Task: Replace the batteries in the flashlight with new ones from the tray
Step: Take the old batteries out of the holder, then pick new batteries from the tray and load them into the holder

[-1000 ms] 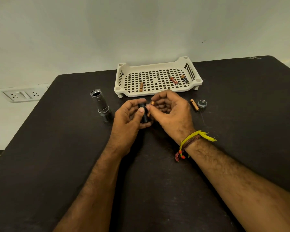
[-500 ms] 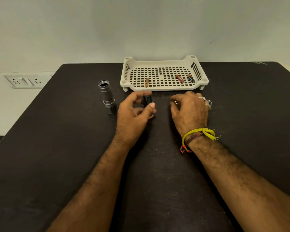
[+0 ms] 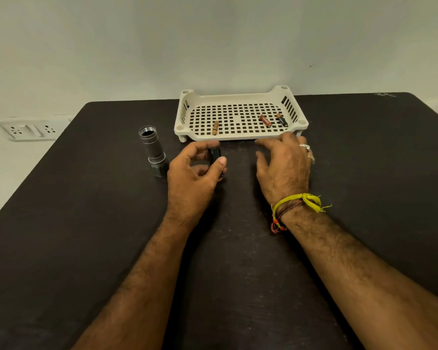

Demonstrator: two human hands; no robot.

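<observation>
Plain pale wall behind dark bench (image 3: 86, 248). Flashlight body (image 3: 154, 154) w/ cap off, lying left of hands, open threaded end aimed away twd wall, long axis near-far, slight tilt. Left hand (image 3: 191, 178): grip closed on small black holder (image 3: 216, 160), prob. battery carrier. Right hand (image 3: 283, 168): fingers spread, holds nothing, just before tray (image 3: 240, 136). 3 batteries in tray. Judged about midway: opened, reload + closing left.

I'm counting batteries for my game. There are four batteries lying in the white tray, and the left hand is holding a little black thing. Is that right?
Not quite. The head view shows three batteries in the white tray, not four: one near the front left, two at the right. The left hand does hold the little black thing.
</observation>
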